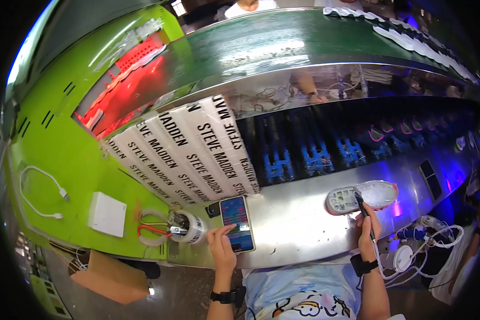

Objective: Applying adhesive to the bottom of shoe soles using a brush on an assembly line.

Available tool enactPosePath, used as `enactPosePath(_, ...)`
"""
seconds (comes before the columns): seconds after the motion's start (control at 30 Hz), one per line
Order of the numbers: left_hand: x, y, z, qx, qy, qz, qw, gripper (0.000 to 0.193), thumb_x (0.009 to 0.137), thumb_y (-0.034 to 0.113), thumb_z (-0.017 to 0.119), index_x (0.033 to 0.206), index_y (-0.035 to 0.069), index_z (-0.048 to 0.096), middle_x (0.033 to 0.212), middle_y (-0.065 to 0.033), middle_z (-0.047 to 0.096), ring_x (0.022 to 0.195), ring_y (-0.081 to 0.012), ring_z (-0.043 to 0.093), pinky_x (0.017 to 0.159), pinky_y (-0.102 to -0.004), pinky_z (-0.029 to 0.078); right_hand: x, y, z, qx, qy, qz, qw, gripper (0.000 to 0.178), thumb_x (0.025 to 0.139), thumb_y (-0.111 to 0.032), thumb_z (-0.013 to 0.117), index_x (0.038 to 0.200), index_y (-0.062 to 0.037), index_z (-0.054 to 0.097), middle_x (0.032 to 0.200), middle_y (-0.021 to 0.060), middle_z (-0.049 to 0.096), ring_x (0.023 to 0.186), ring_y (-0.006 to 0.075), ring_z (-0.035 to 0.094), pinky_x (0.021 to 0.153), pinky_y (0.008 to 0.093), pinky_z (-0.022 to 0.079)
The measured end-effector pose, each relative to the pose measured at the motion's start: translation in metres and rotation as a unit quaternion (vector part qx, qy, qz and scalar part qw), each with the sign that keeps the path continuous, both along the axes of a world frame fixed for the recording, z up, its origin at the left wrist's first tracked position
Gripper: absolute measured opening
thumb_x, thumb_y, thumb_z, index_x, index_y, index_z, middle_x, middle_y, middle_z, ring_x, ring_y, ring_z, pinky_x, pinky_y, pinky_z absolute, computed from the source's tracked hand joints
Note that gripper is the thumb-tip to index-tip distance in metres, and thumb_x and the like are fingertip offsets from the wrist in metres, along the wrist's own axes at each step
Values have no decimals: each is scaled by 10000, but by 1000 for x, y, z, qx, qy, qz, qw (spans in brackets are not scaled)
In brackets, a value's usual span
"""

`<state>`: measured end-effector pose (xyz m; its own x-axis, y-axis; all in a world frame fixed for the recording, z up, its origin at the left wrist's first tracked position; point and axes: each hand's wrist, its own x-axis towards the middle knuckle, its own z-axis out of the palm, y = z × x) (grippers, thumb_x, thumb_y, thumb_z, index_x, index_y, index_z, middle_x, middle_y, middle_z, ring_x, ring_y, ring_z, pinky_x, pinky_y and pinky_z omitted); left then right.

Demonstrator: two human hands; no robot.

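Observation:
My left hand holds nothing and reaches over a phone with a lit screen, a fingertip at its left side. The phone lies on the steel bench next to a small black object. My right hand is closed around a slim black pen-like tool. Its tip meets a pale shoe sole with a reddish edge, lying on the bench with a recessed grid pattern facing up. Whether the tip is a brush or a nozzle is too small to tell.
A printed white box stands left of centre, behind a tub of tools with scissors. White tubing hangs at the bench's right edge; a dark phone-like slab lies beyond. A green conveyor carries white soles. People stand behind it.

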<state>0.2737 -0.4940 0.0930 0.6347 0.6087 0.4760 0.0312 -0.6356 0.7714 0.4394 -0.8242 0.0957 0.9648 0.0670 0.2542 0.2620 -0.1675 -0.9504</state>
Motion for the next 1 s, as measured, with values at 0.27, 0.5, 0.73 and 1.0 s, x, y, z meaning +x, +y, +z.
enactPosePath(0.27,-7,3,5,33,11,16,999,279,939,142,392,934,-5,630,918,-136,599,883,-275,517,807,-376,425,3,3,-9,-29,-65,0,997,429,962,-297,422,1207,16,585,853,74,617,683,109,489,612,232,390)
enactPosePath(0.5,-4,4,3,36,0,16,999,243,933,142,395,829,3,564,885,-104,670,862,-273,509,801,-382,415,5,1,-12,-51,-108,6,993,422,976,-294,407,1159,28,610,788,68,562,657,129,478,585,259,372)
enactPosePath(0.73,-4,3,4,33,8,0,999,266,942,159,383,833,2,567,903,-105,680,862,-270,508,807,-383,413,3,6,-4,-52,-110,-16,992,419,974,-294,414,1153,28,613,770,65,534,629,123,465,569,258,360)
enactPosePath(1.0,-4,2,6,57,16,-7,998,269,940,161,388,818,3,568,914,-110,689,864,-270,504,813,-386,410,1,0,-4,-121,-121,14,985,164,880,-86,544,1002,-1,613,743,60,498,603,140,473,541,266,360)
